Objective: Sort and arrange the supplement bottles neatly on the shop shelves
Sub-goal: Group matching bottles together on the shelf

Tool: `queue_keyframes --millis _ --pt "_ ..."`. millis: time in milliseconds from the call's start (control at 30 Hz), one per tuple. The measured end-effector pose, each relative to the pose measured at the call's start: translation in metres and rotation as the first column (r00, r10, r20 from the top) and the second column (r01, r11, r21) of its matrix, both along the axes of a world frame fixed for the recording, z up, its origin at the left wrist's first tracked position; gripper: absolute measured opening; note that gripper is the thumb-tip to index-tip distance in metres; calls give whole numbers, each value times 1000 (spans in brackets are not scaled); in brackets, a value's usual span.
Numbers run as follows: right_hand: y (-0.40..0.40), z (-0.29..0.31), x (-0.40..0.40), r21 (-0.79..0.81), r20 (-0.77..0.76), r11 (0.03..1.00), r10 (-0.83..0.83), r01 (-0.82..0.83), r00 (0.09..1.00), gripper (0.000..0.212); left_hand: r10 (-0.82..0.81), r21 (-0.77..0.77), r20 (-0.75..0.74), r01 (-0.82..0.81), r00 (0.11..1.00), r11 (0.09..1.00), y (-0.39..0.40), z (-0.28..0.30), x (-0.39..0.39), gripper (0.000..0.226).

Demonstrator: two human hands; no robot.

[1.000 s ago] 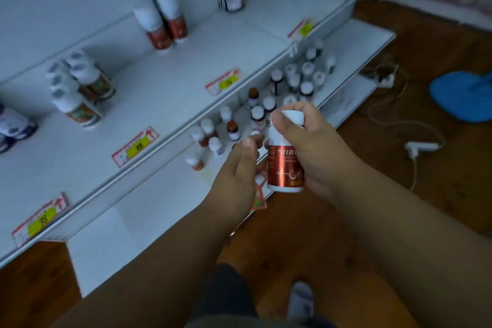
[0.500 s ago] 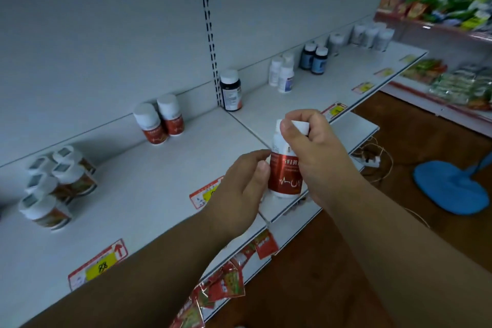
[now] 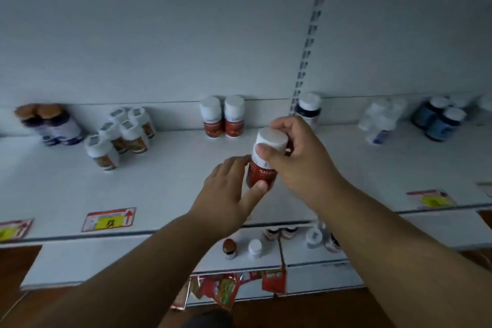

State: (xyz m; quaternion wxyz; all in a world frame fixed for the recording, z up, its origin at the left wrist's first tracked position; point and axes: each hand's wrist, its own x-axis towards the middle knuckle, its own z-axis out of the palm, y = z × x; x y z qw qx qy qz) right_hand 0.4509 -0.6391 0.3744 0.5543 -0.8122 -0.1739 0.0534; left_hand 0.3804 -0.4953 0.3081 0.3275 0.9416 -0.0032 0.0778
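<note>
Red-labelled bottle [image 3: 262,165] with a white cap is over the shelf [image 3: 165,189], gripped near the cap by the right hand [image 3: 298,157]; the left hand [image 3: 229,189] pinches its base. It seems the placing step: next, set it beside the two matching bottles [image 3: 223,121] at the back.

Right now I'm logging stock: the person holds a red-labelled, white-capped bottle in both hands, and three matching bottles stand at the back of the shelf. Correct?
Not quite. The head view shows two matching bottles at the back, not three. Both the left hand and right hand do hold the red-labelled bottle.
</note>
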Motion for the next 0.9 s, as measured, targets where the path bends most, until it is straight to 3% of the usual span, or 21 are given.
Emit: queue_keyframes --millis 167,300,600,900 --pt "69 -11 15 -133 41 984 128 -121 991 43 157 166 -104 -139 982 976 60 -10 4 85" --pt "111 -26 36 -285 153 956 118 -70 981 41 206 274 -124 -166 971 947 96 -24 28 75" --pt "142 -53 70 -347 293 931 -5 111 956 38 169 395 -168 -91 971 914 121 -44 72 80" --pt "158 -59 70 -443 330 886 17 139 944 40 161 459 -140 -80 977 885 132 -67 86 83"
